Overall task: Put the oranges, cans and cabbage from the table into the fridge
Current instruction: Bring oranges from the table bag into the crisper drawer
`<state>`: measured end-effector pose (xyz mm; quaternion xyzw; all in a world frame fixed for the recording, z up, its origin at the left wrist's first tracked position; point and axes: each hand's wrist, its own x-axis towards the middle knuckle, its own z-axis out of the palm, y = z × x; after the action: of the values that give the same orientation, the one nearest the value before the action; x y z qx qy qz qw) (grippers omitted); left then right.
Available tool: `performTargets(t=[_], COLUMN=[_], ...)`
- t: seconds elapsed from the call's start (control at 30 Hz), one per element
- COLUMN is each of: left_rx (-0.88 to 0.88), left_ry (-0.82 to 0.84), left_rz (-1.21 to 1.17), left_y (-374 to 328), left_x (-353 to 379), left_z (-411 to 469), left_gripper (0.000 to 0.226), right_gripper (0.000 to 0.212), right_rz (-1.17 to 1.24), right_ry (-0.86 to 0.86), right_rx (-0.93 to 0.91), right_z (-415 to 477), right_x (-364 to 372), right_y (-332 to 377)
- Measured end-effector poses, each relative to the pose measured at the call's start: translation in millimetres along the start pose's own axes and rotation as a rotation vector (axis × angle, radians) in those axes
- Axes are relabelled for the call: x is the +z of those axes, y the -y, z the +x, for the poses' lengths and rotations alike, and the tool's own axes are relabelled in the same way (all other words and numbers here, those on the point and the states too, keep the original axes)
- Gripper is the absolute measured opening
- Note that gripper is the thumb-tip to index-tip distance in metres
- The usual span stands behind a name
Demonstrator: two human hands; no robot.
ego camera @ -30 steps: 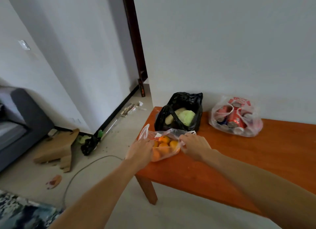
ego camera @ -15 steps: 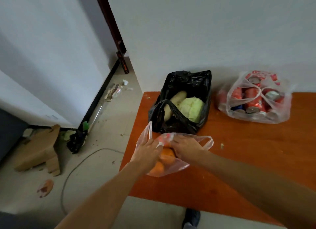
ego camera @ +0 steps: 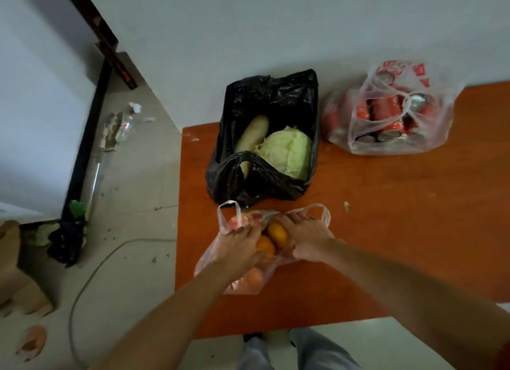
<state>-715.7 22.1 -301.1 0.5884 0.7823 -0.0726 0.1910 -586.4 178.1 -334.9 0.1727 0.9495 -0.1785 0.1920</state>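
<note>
Both hands, left [ego camera: 242, 248] and right [ego camera: 306, 240], fingers gripping the clear bag [ego camera: 234, 284] of oranges [ego camera: 278, 233] at the bench [ego camera: 386, 231] edge; cabbage [ego camera: 287, 150] and cans [ego camera: 386, 115] remained bagged, nothing yet in the fridge.

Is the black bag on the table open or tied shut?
Open. The black bag gapes at the top, its handles untied, so the cabbage and a pale long vegetable show inside.

Glossy black plastic bag [ego camera: 278, 99]; thin clear plastic bag [ego camera: 438, 132]; smooth orange-brown table [ego camera: 400, 218].
</note>
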Motion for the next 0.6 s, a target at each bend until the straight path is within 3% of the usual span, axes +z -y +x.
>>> performTargets(t=[0.13,0.27,0.43,0.5,0.6], left_rx=[0.040,0.024,-0.016,-0.027,-0.013], left_ry=[0.019,0.064,0.120,0.102,0.042], left_rz=[-0.003,-0.129,-0.255,-0.231,-0.194], left_y=[16,23,19,20,32], left_x=[16,28,21,16,11], left_z=[2,5,7,3,0], left_gripper=[0.072,0.072,0.070,0.073,0.083], right_gripper=[0.100,0.097,0.046,0.043,0.060], right_rz=[0.118,0.203,0.176,0.141,0.088], right_ry=[-0.007,0.009,-0.354,-0.314,-0.161], right_rx=[0.089,0.178,0.113,0.090,0.114], right_z=[4,-3,-19,-18,-9], right_x=[3,1,-1,-5,-4], right_y=[10,14,27,38,51])
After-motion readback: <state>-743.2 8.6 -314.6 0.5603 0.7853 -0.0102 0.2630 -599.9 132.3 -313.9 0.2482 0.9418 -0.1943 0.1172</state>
